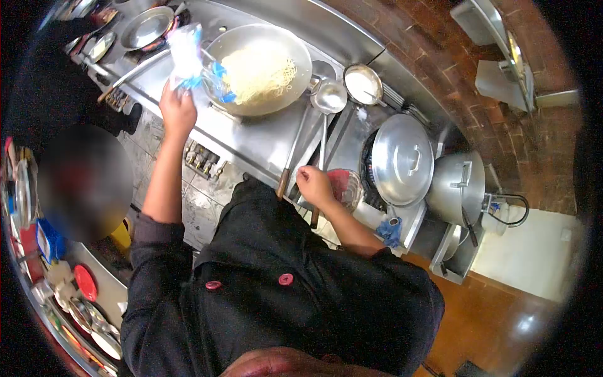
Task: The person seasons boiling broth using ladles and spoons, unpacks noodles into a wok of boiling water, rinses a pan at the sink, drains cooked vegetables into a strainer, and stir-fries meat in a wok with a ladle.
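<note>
My left hand [178, 112] is closed around a clear and white plastic bag [186, 56] with blue print. The bag is blurred, and its blue part reaches over the left rim of a large wok [298, 53]. Pale noodles [260, 74] lie heaped in the wok. My right hand [314, 184] has its fingers curled in, above the handle of a ladle [328, 97]. Whether it grips that handle or something small is hidden. A reddish container [344, 187] stands just beside this hand.
A lidded pot [402, 160] and a tall metal pot [455, 188] stand at the right. Behind the ladle is a small pan of white contents [362, 85]. A frying pan [147, 28] sits at the far left. Another person [69, 88] stands close on my left.
</note>
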Demonstrator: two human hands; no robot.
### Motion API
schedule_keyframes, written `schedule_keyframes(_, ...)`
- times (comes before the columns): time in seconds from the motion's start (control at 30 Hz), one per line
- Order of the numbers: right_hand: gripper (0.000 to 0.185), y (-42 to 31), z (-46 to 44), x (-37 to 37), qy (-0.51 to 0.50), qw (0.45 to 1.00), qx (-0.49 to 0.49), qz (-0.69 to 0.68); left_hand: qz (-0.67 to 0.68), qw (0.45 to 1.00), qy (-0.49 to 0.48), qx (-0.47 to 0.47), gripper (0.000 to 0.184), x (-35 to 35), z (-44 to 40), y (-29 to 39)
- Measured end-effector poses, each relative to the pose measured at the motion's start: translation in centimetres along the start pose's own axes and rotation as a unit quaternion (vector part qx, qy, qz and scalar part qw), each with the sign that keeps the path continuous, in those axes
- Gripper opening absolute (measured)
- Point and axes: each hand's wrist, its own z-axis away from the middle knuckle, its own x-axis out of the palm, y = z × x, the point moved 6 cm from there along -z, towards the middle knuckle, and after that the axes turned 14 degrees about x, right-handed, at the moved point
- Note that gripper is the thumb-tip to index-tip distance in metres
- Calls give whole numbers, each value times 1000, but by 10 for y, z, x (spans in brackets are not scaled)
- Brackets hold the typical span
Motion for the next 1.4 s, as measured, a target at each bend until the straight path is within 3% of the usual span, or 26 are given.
schedule_keyframes(0.07,23,7,14,3,-9,998,3,59,-3,994,-8,-105,13,-55,57,21)
schedule_keyframes(0.13,24,4,31,-2,-53,994,66,65,-48,991,64,-109,10,-105,134,18)
schedule_keyframes(0.2,24,20,39,6,-55,992,59,98,-12,977,50,-206,9,-145,206,32)
schedule_keyframes(0.27,25,25,49,17,-73,989,64,107,-68,972,36,-222,11,-178,276,48)
schedule_keyframes(0.37,25,12,85,32,-84,988,8,127,-59,938,50,-337,16,-218,382,70)
schedule_keyframes(0.43,26,3,110,56,-155,979,-46,127,-59,912,86,-396,23,-237,467,73)
schedule_keyframes(0.5,27,2,134,81,-231,959,-78,145,-113,876,26,-469,26,-251,537,94)
schedule_keyframes(0.57,19,17,148,110,-293,935,-148,134,-162,891,52,-421,28,-258,578,128)
schedule_keyframes(0.63,19,32,159,137,-417,891,-96,153,-216,838,42,-499,31,-248,664,139)
schedule_keyframes(0.73,23,23,185,161,-461,821,-212,260,-208,712,66,-668,35,-229,777,201)
schedule_keyframes(0.8,23,33,181,179,-493,780,-250,294,-201,556,9,-807,32,-206,848,258)
schedule_keyframes(0.83,23,44,172,190,-512,762,-287,273,-159,606,-56,-777,26,-174,914,285)
schedule_keyframes(0.87,24,39,179,190,-543,759,-220,283,-114,658,-127,-734,21,-145,967,313)
schedule_keyframes(0.9,24,30,193,191,-566,757,-150,291,19,495,140,-857,16,-157,950,358)
schedule_keyframes(0.93,25,32,195,197,-552,757,-158,312,30,268,439,-857,15,-178,904,415)
schedule_keyframes(0.97,25,34,196,198,-534,761,-165,330,-76,500,214,-836,14,-150,1025,428)
schedule_keyframes(1.0,26,36,197,197,-509,780,-186,314,-286,625,-21,-726,14,-139,1084,445)
schedule_keyframes(1.03,26,45,197,194,-492,794,-180,307,-464,616,-151,-618,8,-187,1004,474)
schedule_keyframes(1.07,26,51,204,188,-488,781,-222,321,-434,459,-335,-699,9,-189,1045,477)
schedule_keyframes(1.1,26,54,212,180,-474,773,-260,332,-343,548,-293,-704,19,-211,1116,480)
schedule_keyframes(1.13,28,60,222,170,-479,775,-246,330,-235,619,-241,-709,29,-243,1091,478)
schedule_keyframes(1.17,29,49,243,157,-456,764,-291,352,-270,520,-244,-773,29,-248,1135,471)
schedule_keyframes(1.2,30,58,249,153,-436,771,-272,375,-275,511,-237,-779,29,-262,1161,439)
schedule_keyframes(1.27,31,77,261,143,-381,807,-226,390,-270,532,-229,-769,30,-288,1177,368)
schedule_keyframes(1.33,32,102,287,149,-411,716,-210,524,-259,564,-237,-747,30,-284,1189,306)
schedule_keyframes(1.4,32,124,305,156,-417,708,-207,531,-250,595,-247,-723,31,-266,1200,264)
